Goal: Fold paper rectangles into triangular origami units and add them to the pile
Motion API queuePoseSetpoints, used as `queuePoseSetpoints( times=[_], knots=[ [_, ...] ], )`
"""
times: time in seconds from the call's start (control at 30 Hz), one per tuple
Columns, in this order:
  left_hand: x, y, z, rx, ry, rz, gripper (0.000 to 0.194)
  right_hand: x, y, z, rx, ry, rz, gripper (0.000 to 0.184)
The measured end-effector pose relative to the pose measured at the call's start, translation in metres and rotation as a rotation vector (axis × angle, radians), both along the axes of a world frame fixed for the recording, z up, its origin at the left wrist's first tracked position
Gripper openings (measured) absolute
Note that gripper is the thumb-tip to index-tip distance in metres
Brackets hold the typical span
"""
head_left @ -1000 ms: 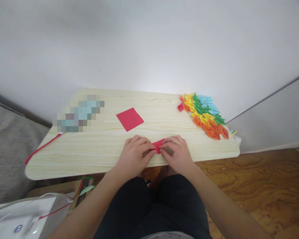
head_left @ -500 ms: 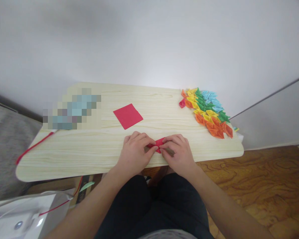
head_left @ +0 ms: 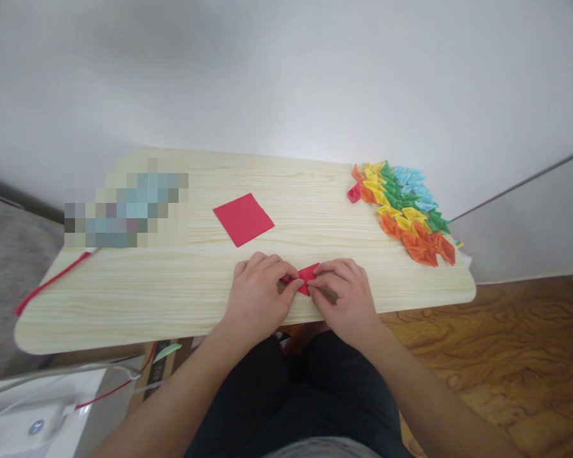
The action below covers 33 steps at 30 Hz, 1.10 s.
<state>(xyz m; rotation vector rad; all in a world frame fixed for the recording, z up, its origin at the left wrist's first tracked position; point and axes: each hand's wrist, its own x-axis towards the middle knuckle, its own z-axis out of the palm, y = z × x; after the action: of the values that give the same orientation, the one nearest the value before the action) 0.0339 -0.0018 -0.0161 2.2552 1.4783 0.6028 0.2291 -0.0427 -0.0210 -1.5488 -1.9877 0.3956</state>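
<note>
A small piece of red folded paper [head_left: 307, 276] lies between my hands near the front edge of the table. My left hand [head_left: 263, 287] pinches its left side between thumb and fingers. On the other side, my right hand [head_left: 342, 291] grips it with thumb and fingertips. The fingers cover part of the paper, so the exact folds cannot be made out. Beyond my left hand, a flat red paper square [head_left: 243, 220] rests on the table, turned like a diamond.
Folded paper pieces in orange [head_left: 417, 245], yellow, green and blue crowd the table's right end, with one red folded piece [head_left: 354, 193] beside them. A blurred-out object [head_left: 143, 197] with a red cable [head_left: 52, 280] lies on the pale wooden table [head_left: 124, 305] at left. A wall stands behind.
The camera view has shifted slightly closer to the table. Both hands keep hold of the red paper; my right fingers have moved slightly to the right, and a bit more of the paper shows.
</note>
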Motion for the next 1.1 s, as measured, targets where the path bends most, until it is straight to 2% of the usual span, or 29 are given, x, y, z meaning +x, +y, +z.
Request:
queuePoseSetpoints(
  times=[0.4,0.67,0.87,1.1],
  knots=[
    [0.003,-0.001,0.005,-0.021,0.017,0.011,0.012,-0.002,-0.001,-0.003,0.029,0.040,-0.033,0.004],
    [-0.002,-0.001,0.002,-0.001,-0.005,-0.018,0.003,-0.003,-0.001,-0.002,0.011,0.030,-0.044,0.006],
    [-0.010,0.000,0.000,0.015,-0.043,-0.060,0.009,-0.005,-0.003,0.000,0.008,0.020,-0.045,0.005],
    [-0.020,0.004,-0.001,0.059,0.008,-0.094,0.013,-0.007,-0.004,0.003,-0.013,-0.007,-0.053,0.005]
  ],
)
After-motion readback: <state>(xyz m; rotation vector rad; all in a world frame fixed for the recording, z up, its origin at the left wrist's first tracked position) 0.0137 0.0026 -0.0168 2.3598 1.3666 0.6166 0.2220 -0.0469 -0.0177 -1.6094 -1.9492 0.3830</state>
